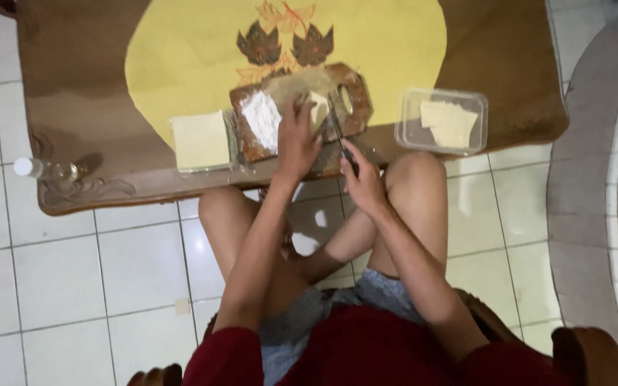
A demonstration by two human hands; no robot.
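Two hands work over a wooden board (302, 107) at the near edge of a low brown table (73, 93). Left hand (297, 139) lies flat, fingers spread and pressed down on a pale square sheet (318, 109) at the middle of the board. Right hand (363, 186), at 4 o'clock from the left and just off the table edge, is closed around the handle of a knife (337, 132); the dark blade runs up toward 12 o'clock and crosses the board just right of the sheet, close beside the left hand's fingers. Whether the edge touches the sheet cannot be told.

A heap of white flour (260, 118) covers the left part of the board, at 9 o'clock from the sheet. Off the board at 9 o'clock lies a stack of pale yellow squares (200, 139), its edge just beside the board. At 3 o'clock from the board, apart from it, stands a clear plastic tub (403, 132) holding a couple of pale cut pieces (448, 121). A yellow oval mat (180, 50) with a leaf pattern lies under the board's far part. At the table's left end, well apart, lies a clear bottle (48, 170) with a white cap. The person sits with bare knees at the table edge, above a white tiled floor (59, 271).
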